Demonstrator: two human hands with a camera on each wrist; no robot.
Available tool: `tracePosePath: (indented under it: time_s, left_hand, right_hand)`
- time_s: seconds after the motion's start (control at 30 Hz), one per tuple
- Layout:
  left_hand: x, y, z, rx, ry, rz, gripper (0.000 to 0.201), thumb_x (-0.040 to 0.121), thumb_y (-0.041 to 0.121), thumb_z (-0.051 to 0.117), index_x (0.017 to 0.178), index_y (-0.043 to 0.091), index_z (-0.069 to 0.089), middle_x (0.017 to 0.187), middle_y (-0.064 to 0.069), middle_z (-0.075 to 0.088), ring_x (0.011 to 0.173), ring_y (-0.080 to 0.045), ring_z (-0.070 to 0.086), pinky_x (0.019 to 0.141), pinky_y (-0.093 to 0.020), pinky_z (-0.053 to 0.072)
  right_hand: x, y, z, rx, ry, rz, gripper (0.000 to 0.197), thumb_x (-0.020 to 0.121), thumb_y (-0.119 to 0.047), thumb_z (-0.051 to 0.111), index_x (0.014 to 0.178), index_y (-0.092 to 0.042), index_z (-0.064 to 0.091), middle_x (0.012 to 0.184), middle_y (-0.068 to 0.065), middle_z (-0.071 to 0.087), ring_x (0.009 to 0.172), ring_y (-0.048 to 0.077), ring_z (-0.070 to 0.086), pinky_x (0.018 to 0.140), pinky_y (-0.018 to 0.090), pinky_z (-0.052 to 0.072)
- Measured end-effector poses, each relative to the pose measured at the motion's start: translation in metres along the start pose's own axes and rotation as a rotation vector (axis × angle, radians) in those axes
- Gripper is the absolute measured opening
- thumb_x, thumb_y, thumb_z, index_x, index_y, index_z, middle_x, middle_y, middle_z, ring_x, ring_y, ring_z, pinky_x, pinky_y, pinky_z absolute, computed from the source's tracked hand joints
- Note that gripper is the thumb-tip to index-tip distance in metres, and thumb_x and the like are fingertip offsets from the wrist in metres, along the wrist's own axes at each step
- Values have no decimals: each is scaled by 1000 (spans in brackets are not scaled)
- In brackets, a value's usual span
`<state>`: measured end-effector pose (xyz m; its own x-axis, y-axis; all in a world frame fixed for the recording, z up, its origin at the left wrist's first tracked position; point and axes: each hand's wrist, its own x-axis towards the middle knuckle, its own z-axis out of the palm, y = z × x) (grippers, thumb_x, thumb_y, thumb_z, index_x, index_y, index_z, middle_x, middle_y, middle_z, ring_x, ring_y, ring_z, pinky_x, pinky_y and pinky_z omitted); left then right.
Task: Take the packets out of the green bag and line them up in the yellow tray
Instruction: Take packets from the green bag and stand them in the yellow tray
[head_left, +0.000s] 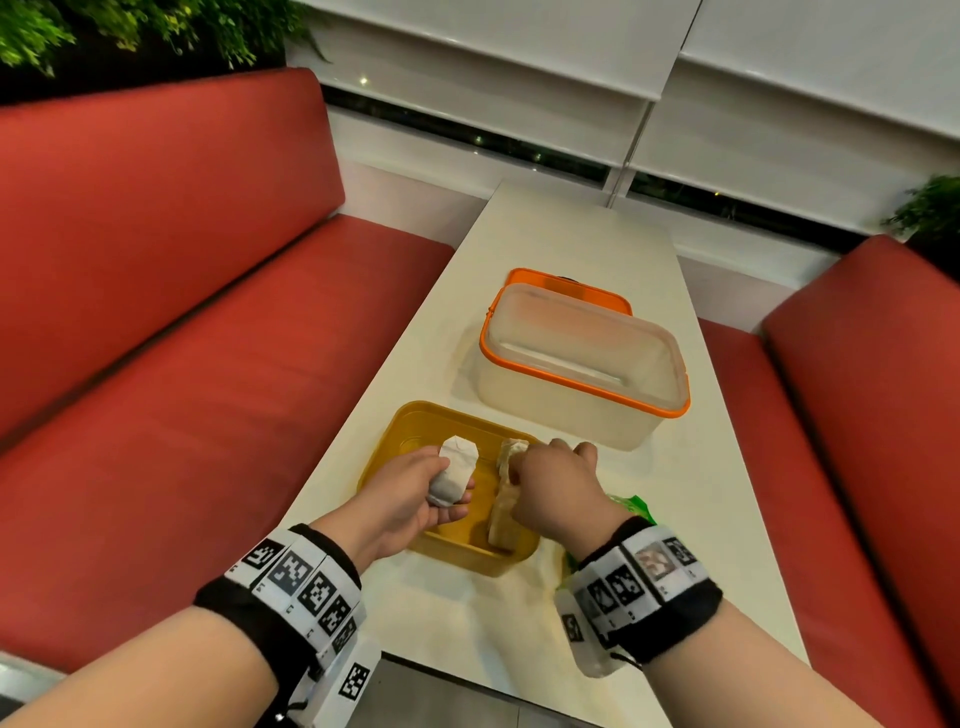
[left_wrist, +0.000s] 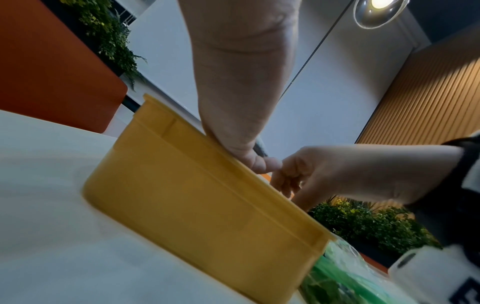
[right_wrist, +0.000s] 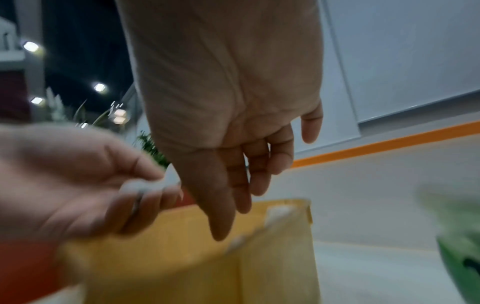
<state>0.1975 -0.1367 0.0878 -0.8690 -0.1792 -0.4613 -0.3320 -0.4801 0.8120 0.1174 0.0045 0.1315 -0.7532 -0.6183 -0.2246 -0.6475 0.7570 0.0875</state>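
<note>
The yellow tray (head_left: 400, 436) (left_wrist: 207, 205) (right_wrist: 280, 257) sits on the white table in front of me. Several pale packets (head_left: 504, 512) (right_wrist: 278, 214) stand on edge in a row along its right side. My left hand (head_left: 447, 486) (left_wrist: 259, 164) (right_wrist: 145, 191) hovers over the tray's left half and grips a white packet (head_left: 457, 467) (right_wrist: 140, 186). My right hand (head_left: 540, 467) (left_wrist: 288, 179) (right_wrist: 241, 201) is over the row, fingers straight and pointing down at the packets. The green bag (head_left: 636, 506) (left_wrist: 345, 277) (right_wrist: 462, 246) lies right of the tray, mostly hidden under my right wrist.
A clear box with an orange rim (head_left: 582, 364) stands just beyond the tray, an orange lid (head_left: 566, 283) behind it. Red benches (head_left: 208, 364) flank the narrow table (head_left: 701, 519). The table's near edge runs below my wrists.
</note>
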Motion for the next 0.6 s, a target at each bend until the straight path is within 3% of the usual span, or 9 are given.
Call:
tracePosePath:
  time_s: [0.17,0.23,0.3,0.37,0.5,0.6]
  left_hand:
    - [-1,-2,9,73,-22,26,23,100,4,37,111,10,56,97,-15,65,81,-21,62,64,-28,55]
    - [-2,-3,15,87,-38,27,22,98,3,40,112,11,56,99,-14,64,84,-22,62,63,-28,55]
    - [-2,-5,20,96,-49,39,20,97,1,43,107,12,56,97,-12,63,83,-21,62,63,-27,55]
    - [-2,-7,25,106,-55,64,19,94,0,48,102,14,57,92,-9,63,79,-18,62,63,-26,55]
    - [0,-10,28,150,-30,104,20,89,-2,57,97,16,58,90,-8,65,79,-17,63,66,-28,55]
    - [1,-11,29,172,-5,124,18,91,1,56,98,18,58,96,-7,66,84,-19,65,65,-29,55]
  right_hand:
    - [-4,18,-12,444,182,82,20,87,-33,55,100,-22,65,91,-5,63,91,20,58,82,31,39]
    - [-6,17,-11,605,215,59,27,84,-36,62,106,-19,64,97,-3,61,89,18,59,77,27,46]
    - [-7,14,-6,664,210,49,35,80,-39,68,108,-20,63,104,-3,59,91,16,59,79,29,50]
    - [-8,10,-1,684,202,39,32,76,-37,73,101,-20,63,99,-4,62,86,14,60,77,30,52]
    - [-10,6,6,727,215,22,19,74,-25,74,83,-14,61,71,-3,58,65,12,50,58,24,42]
    - [-10,8,8,734,240,37,13,77,-19,70,85,-15,61,68,-6,53,61,6,45,54,19,36]
